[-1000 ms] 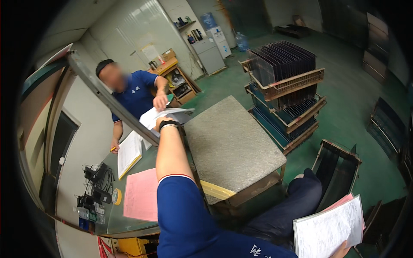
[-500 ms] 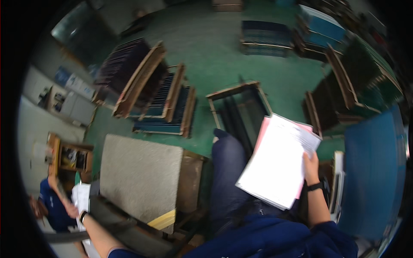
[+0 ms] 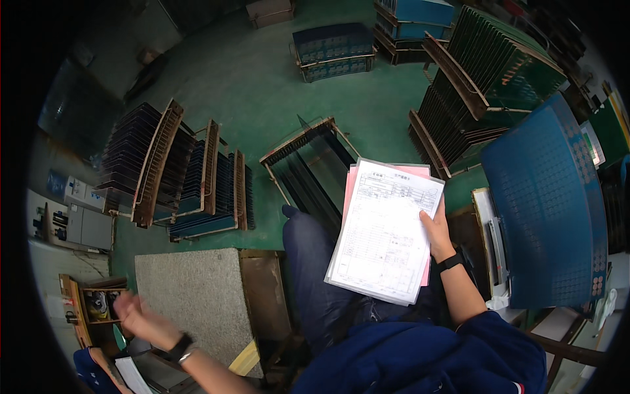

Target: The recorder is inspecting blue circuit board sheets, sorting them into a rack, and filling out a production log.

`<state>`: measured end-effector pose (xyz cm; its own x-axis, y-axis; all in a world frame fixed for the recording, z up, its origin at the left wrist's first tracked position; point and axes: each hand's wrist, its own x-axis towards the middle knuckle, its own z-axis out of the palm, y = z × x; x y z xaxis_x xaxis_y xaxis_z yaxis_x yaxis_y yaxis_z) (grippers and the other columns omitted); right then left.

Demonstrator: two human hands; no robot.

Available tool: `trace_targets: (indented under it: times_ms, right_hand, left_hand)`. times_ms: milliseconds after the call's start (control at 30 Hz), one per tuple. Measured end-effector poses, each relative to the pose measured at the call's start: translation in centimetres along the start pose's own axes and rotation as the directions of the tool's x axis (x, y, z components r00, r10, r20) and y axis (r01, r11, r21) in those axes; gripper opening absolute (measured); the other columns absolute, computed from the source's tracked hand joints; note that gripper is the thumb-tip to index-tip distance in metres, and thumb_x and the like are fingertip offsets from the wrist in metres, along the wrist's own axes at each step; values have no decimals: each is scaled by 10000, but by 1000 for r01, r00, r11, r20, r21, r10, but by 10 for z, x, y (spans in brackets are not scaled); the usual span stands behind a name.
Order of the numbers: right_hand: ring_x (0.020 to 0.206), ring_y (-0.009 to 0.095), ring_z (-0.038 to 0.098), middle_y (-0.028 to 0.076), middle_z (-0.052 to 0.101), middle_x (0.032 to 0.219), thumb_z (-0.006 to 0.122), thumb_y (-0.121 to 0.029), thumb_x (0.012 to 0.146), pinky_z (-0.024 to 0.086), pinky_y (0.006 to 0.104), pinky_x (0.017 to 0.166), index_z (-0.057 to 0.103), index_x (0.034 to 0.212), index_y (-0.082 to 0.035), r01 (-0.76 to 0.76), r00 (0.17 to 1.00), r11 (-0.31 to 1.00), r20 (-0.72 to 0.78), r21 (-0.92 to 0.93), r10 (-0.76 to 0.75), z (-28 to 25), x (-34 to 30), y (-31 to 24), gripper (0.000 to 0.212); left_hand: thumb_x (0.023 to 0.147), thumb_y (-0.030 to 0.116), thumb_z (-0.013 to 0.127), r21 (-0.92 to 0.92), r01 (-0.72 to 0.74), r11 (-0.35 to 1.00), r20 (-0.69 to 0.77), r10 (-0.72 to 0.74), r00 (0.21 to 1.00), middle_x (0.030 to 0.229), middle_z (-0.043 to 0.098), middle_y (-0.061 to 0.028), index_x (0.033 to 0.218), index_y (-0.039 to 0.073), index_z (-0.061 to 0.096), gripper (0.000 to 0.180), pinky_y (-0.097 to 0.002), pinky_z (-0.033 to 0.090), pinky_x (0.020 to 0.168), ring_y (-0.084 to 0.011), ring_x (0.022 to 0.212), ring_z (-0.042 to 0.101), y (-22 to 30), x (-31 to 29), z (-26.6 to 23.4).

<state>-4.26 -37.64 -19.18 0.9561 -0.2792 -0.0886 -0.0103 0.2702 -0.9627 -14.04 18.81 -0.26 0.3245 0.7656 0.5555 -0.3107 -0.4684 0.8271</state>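
Observation:
My right hand is closed on the right edge of a stack of printed sheets, its thumb on top. White forms in clear sleeves lie uppermost, and pink paper shows along the edges. The stack is above my lap. My left hand is out to the left, beside the near left corner of a grey, rough-topped table. Motion blurs its fingers, and I can make out no object in it.
Slotted racks with upright panels stand at left and right. A low rack sits ahead on the green floor. Large blue sheets lean at my right. At lower left are another person's blue sleeve and a white paper.
My left hand has moved up and away from the white paper near the other person. The view has turned rightward. My right hand still grips the stack, now flatter and sharper.

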Motion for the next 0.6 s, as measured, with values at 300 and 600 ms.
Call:
trace_targets:
  times_ms: [300,600]
  right_hand:
    - [1103,175,523,111,529,1251,577,-143,875,432,302,927,398,1320,22,-26,950,998,314,54,7,28,-15,-67,508]
    - [1009,158,556,104,557,1176,576,-199,892,441,299,894,394,1314,26,123,812,989,564,79,-147,120,23,-84,512]
  left_hand:
    - [821,136,676,181,880,439,951,-305,-44,1467,250,-128,1462,37,66,891,-309,254,1074,-192,1310,305,-33,-289,193]
    - [880,75,599,-129,951,281,874,-421,242,1171,579,-68,1225,26,519,358,-276,407,939,-135,1063,533,-27,-224,136]
